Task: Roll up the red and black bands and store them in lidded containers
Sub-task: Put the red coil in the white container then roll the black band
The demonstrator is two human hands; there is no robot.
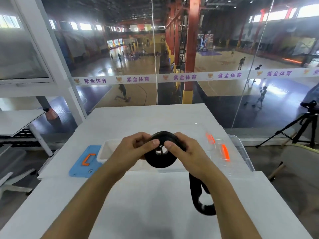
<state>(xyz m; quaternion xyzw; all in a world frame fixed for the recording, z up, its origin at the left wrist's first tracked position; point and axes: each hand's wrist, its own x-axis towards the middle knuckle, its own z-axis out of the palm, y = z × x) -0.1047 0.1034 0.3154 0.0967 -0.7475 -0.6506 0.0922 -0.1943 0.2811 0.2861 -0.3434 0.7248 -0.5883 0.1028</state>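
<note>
I have both hands clamped on the black band [161, 153]: left hand [133, 149] and right hand [185, 152] pinch the coil above the desk [146, 204], thumbs meeting on its front. The coil is well built, but a loose tail loops down on the desk to my right. Rolling is the step in hand; next I judge the tail must be wound in. Behind sit a white box [107, 149] with blue lid [82, 163] beside it, and a clear box [241, 149].

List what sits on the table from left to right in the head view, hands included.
Blue lid → white bin → left hand → black band → right hand → clear lid → clear bin.
</note>
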